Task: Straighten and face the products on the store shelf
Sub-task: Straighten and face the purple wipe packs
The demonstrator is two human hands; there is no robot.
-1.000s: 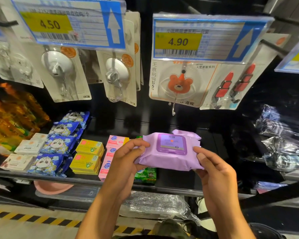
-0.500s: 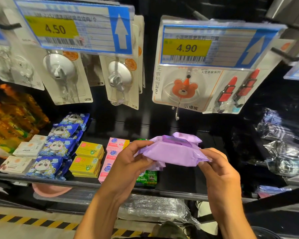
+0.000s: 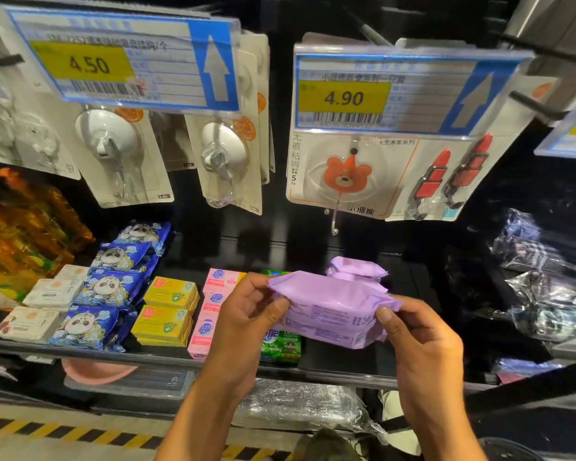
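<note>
Purple wipes pack point(image 3: 330, 314) lies lengthwise left to right above the shelf point(image 3: 340, 364) front, fine-printed side toward the camera, glossy and crinkled; left hand point(image 3: 246, 324) and right hand point(image 3: 423, 341) pinch its ends.

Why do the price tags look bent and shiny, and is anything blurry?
Head view: the wide lens bows the price tags and splays them outward; glare on their plastic sleeves washes out the small print. Head view again: the shelf sits in deep shadow, while the purple pack is well lit and fairly sharp, its fine print slightly soft.
</note>
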